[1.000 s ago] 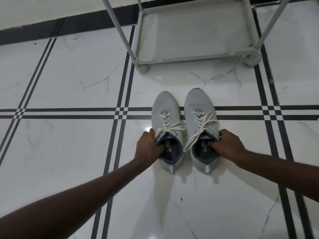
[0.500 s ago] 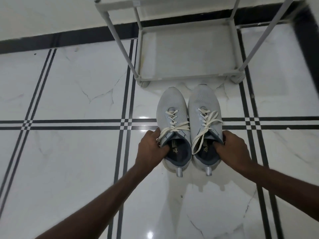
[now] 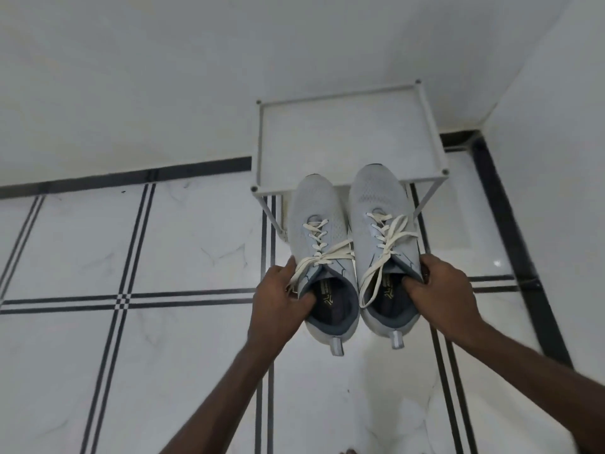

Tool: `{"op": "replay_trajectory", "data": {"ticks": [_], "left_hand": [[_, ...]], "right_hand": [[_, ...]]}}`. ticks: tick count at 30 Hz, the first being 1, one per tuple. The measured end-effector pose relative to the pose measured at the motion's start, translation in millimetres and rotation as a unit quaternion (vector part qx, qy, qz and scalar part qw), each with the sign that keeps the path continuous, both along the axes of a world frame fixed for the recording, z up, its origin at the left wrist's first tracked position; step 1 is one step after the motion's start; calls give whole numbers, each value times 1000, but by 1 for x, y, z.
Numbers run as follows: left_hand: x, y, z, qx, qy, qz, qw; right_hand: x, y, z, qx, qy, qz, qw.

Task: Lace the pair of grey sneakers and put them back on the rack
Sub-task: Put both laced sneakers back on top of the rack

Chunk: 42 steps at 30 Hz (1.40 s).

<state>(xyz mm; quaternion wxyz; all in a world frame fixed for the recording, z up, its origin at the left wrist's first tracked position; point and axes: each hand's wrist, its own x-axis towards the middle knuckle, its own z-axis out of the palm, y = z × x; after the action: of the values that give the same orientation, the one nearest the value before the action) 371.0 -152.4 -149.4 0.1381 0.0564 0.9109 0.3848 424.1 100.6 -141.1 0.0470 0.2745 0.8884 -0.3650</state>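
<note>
Nearest the camera: two bare forearms enter from the bottom edge and reach fwd over the floor [image 3: 163, 339], white marble-look tiles w/ dark double-line borders.

Left hand [image 3: 281, 306]: closed around the collar of the left sneaker [image 3: 319, 257], thumb inside the opening, fingers wrapped on the outer side. Some of the loose lace runs under or against the fingers; exact contact cannot be told.

Right hand [image 3: 442, 290]: closed around the collar of the right sneaker [image 3: 381, 237], thumb tucked into the opening, fingers on the outer side.

Both sneakers: grey knit uppers, dark lining, heel pull tabs pointing toward the person, toes pointing away. Held side by side, inner edges touching or nearly so. Both appear lifted clear of the floor. Cream laces [image 3: 389, 244] are threaded through the eyelets on each shoe; ends hang loose, not tied in a bow. One end of the right shoe's lace drops across its opening.

Farther out: white rack [image 3: 262, 142] w/ thin tube frame, top shelf a pale flat panel. Toe tips of both sneakers overlap the shelf's front edge in view; whether they rest on it cannot be told.

Behind the rack: plain white wall [image 3: 163, 77], dark skirting strip at floor level, room corner at right.
</note>
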Motion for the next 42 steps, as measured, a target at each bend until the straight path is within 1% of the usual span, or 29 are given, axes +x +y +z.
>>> {"op": "replay_trajectory", "data": {"ticks": [2,7,9,11,14,17,20,25,28,34,42], "left_hand": [[-24,0,46,5,11,-2,1000],[-88,12,117,5,39,-15,999],[-116,22,132,13,42,-18,999],[-148,32,133,14,35,-19,999],[-198,50,120,16,10,-16,1000],[-250,67,91,4,-12,-17,1000],[-294,81,56,-26,-40,-14,999],[-347,106,9,-42,-81,-5,996],[-366,111,-15,-42,-96,-8,994],[-373,115,-36,-36,-141,-7,989],[-365,113,-51,-34,-161,-16,986]], "right_hand": [[-20,2,45,-1,7,-7,1000],[-77,19,107,-15,-5,7,1000],[-104,29,122,-19,-3,20,1000],[-134,40,128,-28,3,23,999],[-182,55,116,-35,0,23,999],[-239,71,85,-47,-14,21,999],[-286,84,47,-58,-37,23,997],[-341,101,-7,-66,-69,25,995],[-359,104,-29,-64,-85,18,994],[-369,107,-52,-53,-118,24,991],[-360,106,-51,-55,-134,24,989]]}}
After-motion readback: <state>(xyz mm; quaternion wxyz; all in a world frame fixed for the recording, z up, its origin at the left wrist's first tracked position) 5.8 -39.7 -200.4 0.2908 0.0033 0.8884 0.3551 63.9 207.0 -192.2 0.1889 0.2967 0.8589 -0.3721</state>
